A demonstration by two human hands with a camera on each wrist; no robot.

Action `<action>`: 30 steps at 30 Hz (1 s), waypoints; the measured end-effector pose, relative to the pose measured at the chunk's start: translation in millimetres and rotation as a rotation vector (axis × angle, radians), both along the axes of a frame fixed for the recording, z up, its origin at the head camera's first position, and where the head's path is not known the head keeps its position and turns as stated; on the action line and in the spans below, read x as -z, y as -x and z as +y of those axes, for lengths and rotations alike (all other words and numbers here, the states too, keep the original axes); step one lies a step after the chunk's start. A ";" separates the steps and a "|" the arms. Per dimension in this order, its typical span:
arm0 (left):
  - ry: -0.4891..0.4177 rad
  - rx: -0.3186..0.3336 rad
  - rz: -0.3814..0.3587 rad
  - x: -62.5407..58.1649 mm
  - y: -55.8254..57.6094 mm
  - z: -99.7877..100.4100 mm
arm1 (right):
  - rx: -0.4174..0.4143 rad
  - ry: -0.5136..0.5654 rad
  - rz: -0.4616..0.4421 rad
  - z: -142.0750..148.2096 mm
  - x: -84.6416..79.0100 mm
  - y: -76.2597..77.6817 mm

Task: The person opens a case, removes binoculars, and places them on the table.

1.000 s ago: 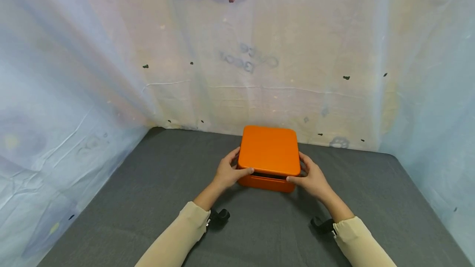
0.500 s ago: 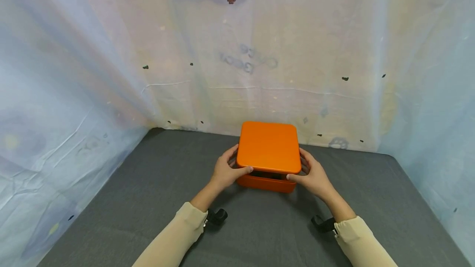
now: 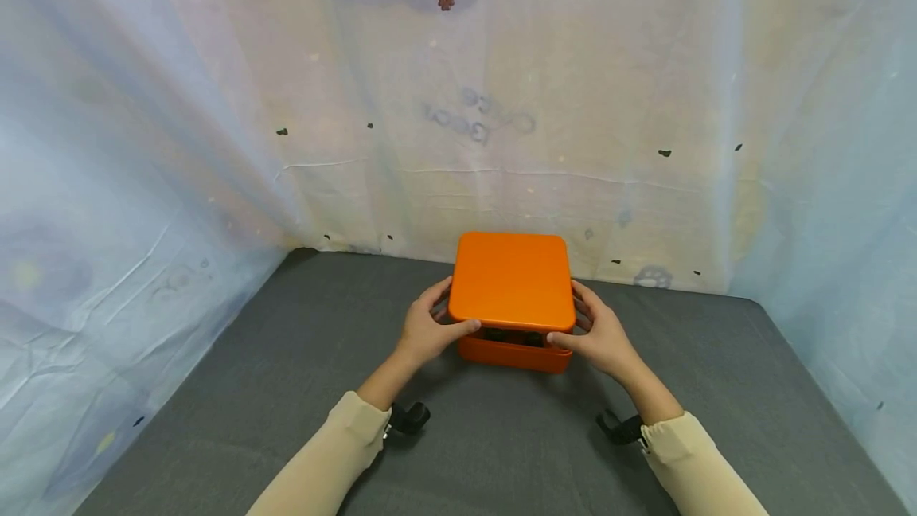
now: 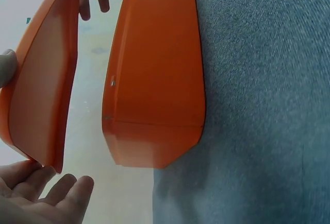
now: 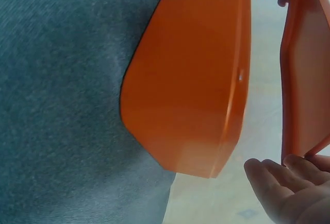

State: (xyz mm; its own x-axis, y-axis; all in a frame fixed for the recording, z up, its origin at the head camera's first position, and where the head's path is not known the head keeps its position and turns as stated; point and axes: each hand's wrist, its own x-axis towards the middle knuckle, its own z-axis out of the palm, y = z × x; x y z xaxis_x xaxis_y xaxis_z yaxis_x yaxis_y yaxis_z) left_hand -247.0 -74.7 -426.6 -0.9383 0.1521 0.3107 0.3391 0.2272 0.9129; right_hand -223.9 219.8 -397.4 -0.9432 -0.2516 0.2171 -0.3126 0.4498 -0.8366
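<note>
An orange square lid [image 3: 512, 277] is held level above an orange box [image 3: 512, 355] on the grey table. My left hand [image 3: 428, 329] grips the lid's left side, thumb on the near edge. On the opposite side my right hand [image 3: 605, 338] holds it the same way. Both wrist views show a gap between the lid [image 4: 44, 74] and the box [image 5: 188, 74], so the two are apart. Something dark shows through the front opening, too shadowed to make out. The lid hides most of the box's inside.
A grey cloth-covered table [image 3: 301, 388] spreads around the box. Pale patterned sheeting [image 3: 501, 102] hangs behind the table's far edge and along both sides. A black strap mount [image 3: 410, 418] sits at the left wrist, another [image 3: 619, 427] at the right.
Both hands have raised the lid and shifted it slightly left, widening the gap above the box. The box has stayed in place on the table.
</note>
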 end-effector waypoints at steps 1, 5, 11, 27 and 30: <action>0.007 -0.006 0.002 -0.2 0.0 -0.9 | -0.005 0.001 0.001 -0.7 -0.5 0.0; 0.036 -0.026 0.011 -1.7 -0.2 -3.7 | -0.011 0.008 -0.002 -3.7 -2.6 0.1; 0.046 -0.047 0.029 -4.6 -2.2 -7.4 | -0.019 0.013 -0.006 -6.8 -5.5 0.1; 0.042 -0.060 -0.001 -6.5 -8.7 -20.8 | -0.033 0.028 0.006 -16.8 -6.4 -1.3; 0.047 -0.063 0.000 -6.6 -10.9 -24.3 | -0.040 0.039 -0.020 -18.9 -6.6 -1.7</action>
State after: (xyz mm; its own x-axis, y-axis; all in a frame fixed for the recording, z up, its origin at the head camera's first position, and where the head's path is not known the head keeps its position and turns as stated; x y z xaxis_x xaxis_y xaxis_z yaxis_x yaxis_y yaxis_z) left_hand -236.1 -99.0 -420.0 -0.9465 0.1077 0.3043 0.3226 0.2907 0.9008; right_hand -222.2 200.8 -390.9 -0.9368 -0.2806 0.2087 -0.3126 0.4042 -0.8596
